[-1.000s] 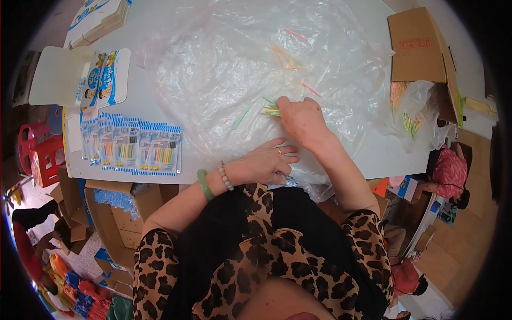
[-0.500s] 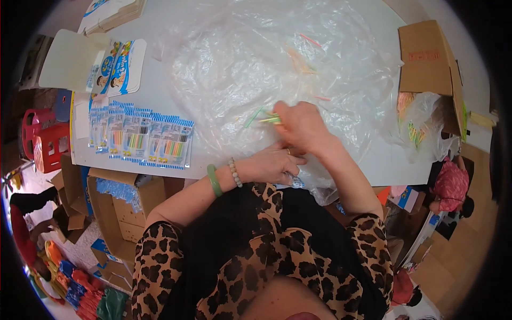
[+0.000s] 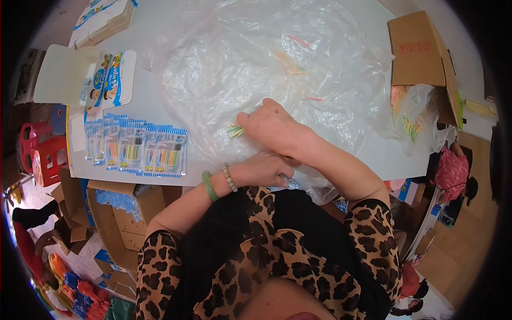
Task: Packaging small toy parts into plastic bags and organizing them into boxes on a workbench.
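Note:
My right hand [image 3: 274, 125] is closed on a few thin, straw-like sticks [image 3: 235, 129], green and yellow, just above the crumpled clear plastic sheet [image 3: 213, 85]. Below it, partly under my right wrist, my left hand [image 3: 264, 169] has its fingers curled at the table's near edge. A blue-and-white plastic packet [image 3: 291, 184] shows at those fingers; most of it is hidden. More loose sticks lie on the plastic: a pink one [image 3: 298, 41], an orange bunch [image 3: 290, 64] and another pink one [image 3: 313, 98].
To the left lies a row of filled blue-and-white packets [image 3: 136, 146], with an opened white-and-blue carton [image 3: 109, 80] beyond. A cardboard box [image 3: 416, 50] at the right has a bag of coloured sticks [image 3: 412, 125]. Below the table stands a box of packets [image 3: 120, 205]. Other people are nearby.
My right hand has moved left with the sticks, away from the middle of the plastic. My left hand stays by the near edge, shifted slightly left and nearer. The whole view has shifted a little.

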The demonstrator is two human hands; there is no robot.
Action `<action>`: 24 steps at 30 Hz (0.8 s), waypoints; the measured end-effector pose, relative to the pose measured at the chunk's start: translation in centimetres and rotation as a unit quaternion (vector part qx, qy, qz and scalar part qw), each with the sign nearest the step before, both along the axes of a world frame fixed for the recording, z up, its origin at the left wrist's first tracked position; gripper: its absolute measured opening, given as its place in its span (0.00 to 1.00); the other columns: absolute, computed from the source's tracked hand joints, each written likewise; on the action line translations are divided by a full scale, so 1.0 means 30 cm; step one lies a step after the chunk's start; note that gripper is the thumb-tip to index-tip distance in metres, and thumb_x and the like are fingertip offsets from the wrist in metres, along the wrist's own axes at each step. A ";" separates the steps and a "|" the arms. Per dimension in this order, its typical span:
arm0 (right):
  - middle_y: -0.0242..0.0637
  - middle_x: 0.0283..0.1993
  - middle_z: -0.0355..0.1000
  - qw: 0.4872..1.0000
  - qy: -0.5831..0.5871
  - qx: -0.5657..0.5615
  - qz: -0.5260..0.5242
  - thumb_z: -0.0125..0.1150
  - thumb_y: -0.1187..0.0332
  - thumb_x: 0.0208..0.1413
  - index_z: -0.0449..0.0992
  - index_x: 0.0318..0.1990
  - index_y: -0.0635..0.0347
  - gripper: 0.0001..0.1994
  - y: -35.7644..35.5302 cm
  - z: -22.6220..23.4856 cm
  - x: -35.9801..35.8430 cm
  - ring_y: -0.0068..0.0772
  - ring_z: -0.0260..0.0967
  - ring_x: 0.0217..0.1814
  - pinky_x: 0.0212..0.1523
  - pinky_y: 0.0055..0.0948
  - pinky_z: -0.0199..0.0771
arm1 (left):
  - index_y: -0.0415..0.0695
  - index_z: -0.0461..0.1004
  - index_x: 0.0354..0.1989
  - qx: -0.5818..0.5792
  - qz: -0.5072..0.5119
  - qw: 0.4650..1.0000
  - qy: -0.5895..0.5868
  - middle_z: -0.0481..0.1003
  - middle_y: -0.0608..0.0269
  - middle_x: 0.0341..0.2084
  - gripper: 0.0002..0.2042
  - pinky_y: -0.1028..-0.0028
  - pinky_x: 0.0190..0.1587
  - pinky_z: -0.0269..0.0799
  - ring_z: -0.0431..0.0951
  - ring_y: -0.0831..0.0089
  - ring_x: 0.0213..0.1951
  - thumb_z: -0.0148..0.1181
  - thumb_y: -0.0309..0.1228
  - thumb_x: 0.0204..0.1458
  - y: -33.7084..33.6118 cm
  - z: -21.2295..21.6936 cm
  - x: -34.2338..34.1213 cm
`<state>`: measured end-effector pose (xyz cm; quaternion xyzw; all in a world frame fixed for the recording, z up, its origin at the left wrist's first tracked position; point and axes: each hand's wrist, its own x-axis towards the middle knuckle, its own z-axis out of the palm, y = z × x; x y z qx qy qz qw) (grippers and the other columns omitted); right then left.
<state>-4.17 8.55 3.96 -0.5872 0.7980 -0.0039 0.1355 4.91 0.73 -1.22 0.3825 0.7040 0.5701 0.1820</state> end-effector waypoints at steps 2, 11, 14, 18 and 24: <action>0.36 0.17 0.67 0.997 -0.019 -0.037 -0.068 0.52 0.73 0.45 0.66 0.31 0.59 0.05 -0.012 -0.007 -0.011 0.40 0.71 0.24 0.40 0.37 0.67 | 0.41 0.67 0.20 -0.013 0.006 1.000 -0.006 0.70 0.58 0.28 0.10 0.62 0.46 0.62 0.69 0.58 0.41 0.60 0.32 0.42 -0.005 -0.017 0.001; 0.43 0.23 0.73 0.994 0.011 0.058 -0.088 0.54 0.68 0.49 0.70 0.35 0.57 0.07 -0.024 0.003 0.008 0.47 0.73 0.30 0.46 0.48 0.64 | 0.43 0.74 0.32 0.016 -0.050 0.999 0.008 0.75 0.55 0.30 0.09 0.61 0.39 0.68 0.73 0.59 0.35 0.58 0.34 0.46 0.076 -0.092 0.009; 0.44 0.21 0.73 0.995 0.026 0.075 -0.056 0.56 0.68 0.48 0.71 0.33 0.58 0.06 -0.050 -0.009 0.023 0.48 0.72 0.27 0.42 0.47 0.64 | 0.50 0.75 0.39 -0.016 -0.025 0.999 0.040 0.76 0.59 0.34 0.12 0.59 0.42 0.68 0.73 0.57 0.42 0.60 0.39 0.46 0.166 -0.230 0.001; 0.42 0.19 0.72 0.995 0.066 0.075 0.007 0.57 0.68 0.45 0.70 0.30 0.59 0.07 -0.080 -0.023 0.000 0.46 0.73 0.25 0.37 0.45 0.65 | 0.53 0.74 0.42 0.021 0.005 0.996 0.088 0.76 0.63 0.38 0.17 0.54 0.50 0.61 0.73 0.60 0.44 0.61 0.45 0.45 0.169 -0.299 -0.021; 0.37 0.17 0.68 0.964 -0.131 -0.089 -0.213 0.55 0.72 0.39 0.67 0.26 0.55 0.04 0.080 -0.160 -0.118 0.35 0.64 0.19 0.22 0.32 0.60 | 0.51 0.69 0.29 -0.026 0.024 0.964 0.263 0.73 0.64 0.37 0.17 0.57 0.51 0.56 0.72 0.67 0.44 0.60 0.51 0.43 0.212 -0.331 -0.074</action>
